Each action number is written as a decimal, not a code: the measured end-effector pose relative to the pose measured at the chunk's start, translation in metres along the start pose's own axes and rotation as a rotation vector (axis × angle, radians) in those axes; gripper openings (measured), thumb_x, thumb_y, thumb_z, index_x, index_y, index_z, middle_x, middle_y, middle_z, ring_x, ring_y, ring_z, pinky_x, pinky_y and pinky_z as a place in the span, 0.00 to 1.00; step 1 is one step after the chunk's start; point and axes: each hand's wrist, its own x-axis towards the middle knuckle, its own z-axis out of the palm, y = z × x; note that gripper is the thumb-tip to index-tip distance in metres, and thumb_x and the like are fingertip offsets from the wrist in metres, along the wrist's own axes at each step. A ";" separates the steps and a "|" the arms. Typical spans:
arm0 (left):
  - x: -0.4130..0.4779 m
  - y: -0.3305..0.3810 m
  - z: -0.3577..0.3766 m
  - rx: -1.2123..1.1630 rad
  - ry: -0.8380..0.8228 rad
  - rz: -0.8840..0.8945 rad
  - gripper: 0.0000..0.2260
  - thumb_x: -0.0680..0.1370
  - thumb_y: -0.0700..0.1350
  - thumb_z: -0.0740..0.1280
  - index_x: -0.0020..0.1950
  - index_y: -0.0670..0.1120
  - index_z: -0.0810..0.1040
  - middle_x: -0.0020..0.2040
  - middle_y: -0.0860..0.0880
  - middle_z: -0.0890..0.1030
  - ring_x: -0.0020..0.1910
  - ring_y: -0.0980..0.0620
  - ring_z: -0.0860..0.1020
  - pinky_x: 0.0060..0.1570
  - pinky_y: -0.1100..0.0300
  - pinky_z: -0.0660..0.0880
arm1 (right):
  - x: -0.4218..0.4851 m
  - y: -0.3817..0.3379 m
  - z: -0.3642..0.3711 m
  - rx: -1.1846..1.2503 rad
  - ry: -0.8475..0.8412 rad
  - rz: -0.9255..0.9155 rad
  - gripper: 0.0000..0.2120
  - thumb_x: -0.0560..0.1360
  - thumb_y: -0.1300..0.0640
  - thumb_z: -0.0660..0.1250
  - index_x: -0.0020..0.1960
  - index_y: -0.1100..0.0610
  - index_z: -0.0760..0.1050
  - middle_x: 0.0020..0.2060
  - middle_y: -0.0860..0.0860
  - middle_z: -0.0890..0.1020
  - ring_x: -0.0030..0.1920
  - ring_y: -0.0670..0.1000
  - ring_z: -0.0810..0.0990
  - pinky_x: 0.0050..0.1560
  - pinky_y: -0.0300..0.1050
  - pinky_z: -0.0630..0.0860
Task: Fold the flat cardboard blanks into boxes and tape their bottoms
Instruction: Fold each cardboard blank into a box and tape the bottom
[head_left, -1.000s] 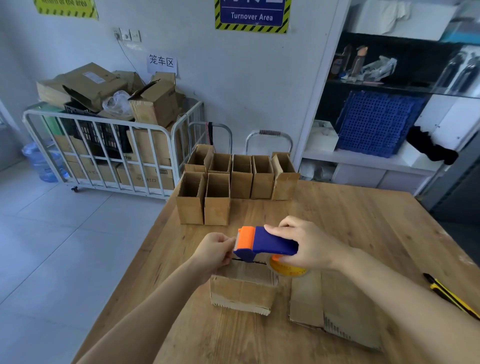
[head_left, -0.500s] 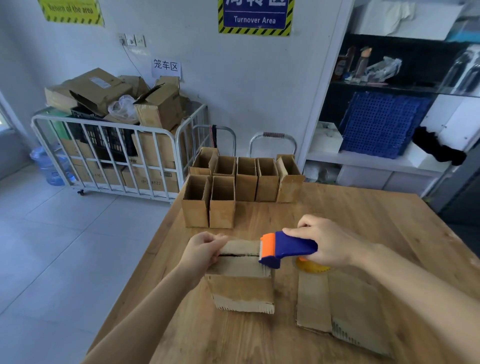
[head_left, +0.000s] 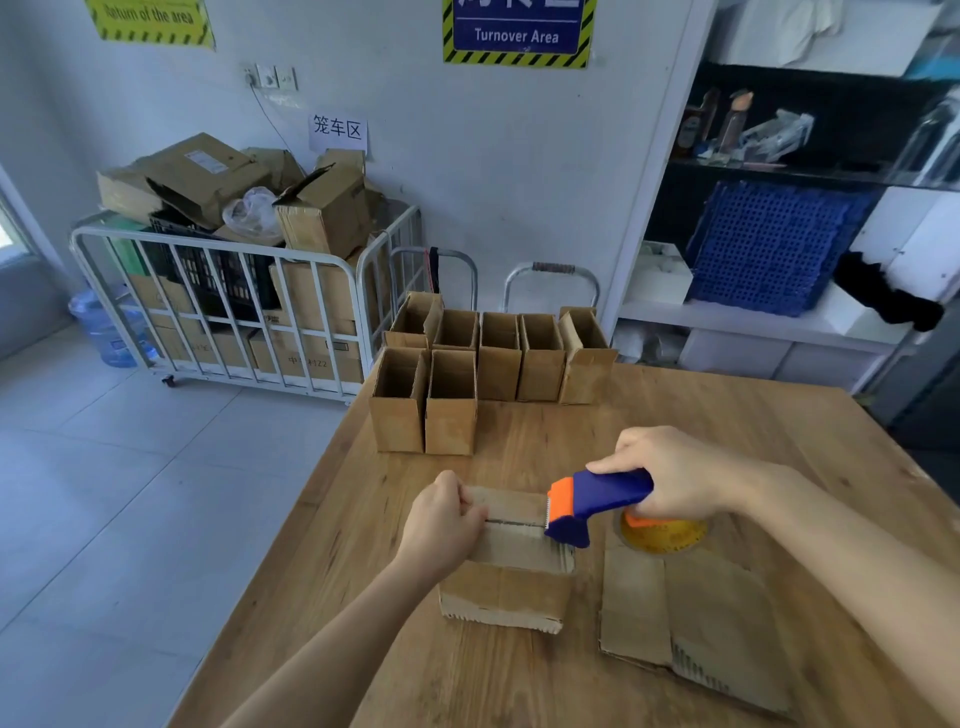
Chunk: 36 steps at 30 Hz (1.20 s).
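The left hand (head_left: 441, 525) has its fingers curled over the left end of the upturned box (head_left: 509, 566), gripping the flap edge there where the seam between the two closed flaps begins. The right hand (head_left: 670, 478) is wrapped tight around the blue handle of the tape dispenser (head_left: 597, 501). The dispenser's orange-and-blue head sits on the right end of that same seam, and its yellow roll (head_left: 662, 530) hangs just beyond the box's right side. The two hands are apart, one at each end of the box top.

The box stands on the wooden bench (head_left: 675, 415) near its front, bottom side up. Just to its right, the flat blanks (head_left: 701, 618) lie on the bench under the right forearm.

Toward the far edge of the bench stand seven folded boxes (head_left: 451, 410), upright with open tops: five in a back row and two in front on the left, touching side by side.

Beyond the bench, on the floor, a white roll cage (head_left: 218, 322) holds brown cartons (head_left: 322, 208), a black crate (head_left: 223, 280) and a crumpled plastic bag. A blue water bottle (head_left: 104, 327) stands beside it.
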 end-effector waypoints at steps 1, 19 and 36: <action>0.000 0.001 0.001 0.038 0.011 0.017 0.06 0.77 0.45 0.65 0.47 0.44 0.70 0.43 0.49 0.75 0.37 0.55 0.72 0.34 0.64 0.70 | 0.002 -0.002 -0.004 -0.005 -0.010 0.005 0.27 0.71 0.56 0.67 0.69 0.42 0.70 0.49 0.45 0.73 0.48 0.45 0.73 0.51 0.46 0.74; 0.014 0.014 0.001 0.262 -0.157 -0.002 0.09 0.75 0.41 0.67 0.49 0.44 0.67 0.47 0.49 0.72 0.39 0.55 0.71 0.31 0.66 0.67 | -0.004 -0.009 -0.018 0.054 0.026 0.068 0.24 0.71 0.59 0.69 0.65 0.45 0.75 0.49 0.46 0.76 0.45 0.44 0.73 0.49 0.43 0.72; -0.003 -0.028 -0.029 -0.829 -0.141 -0.386 0.10 0.79 0.46 0.65 0.51 0.39 0.73 0.42 0.44 0.78 0.40 0.49 0.77 0.43 0.55 0.75 | 0.015 -0.012 0.022 0.096 0.136 -0.069 0.26 0.73 0.57 0.67 0.69 0.43 0.70 0.55 0.45 0.74 0.54 0.45 0.72 0.54 0.41 0.72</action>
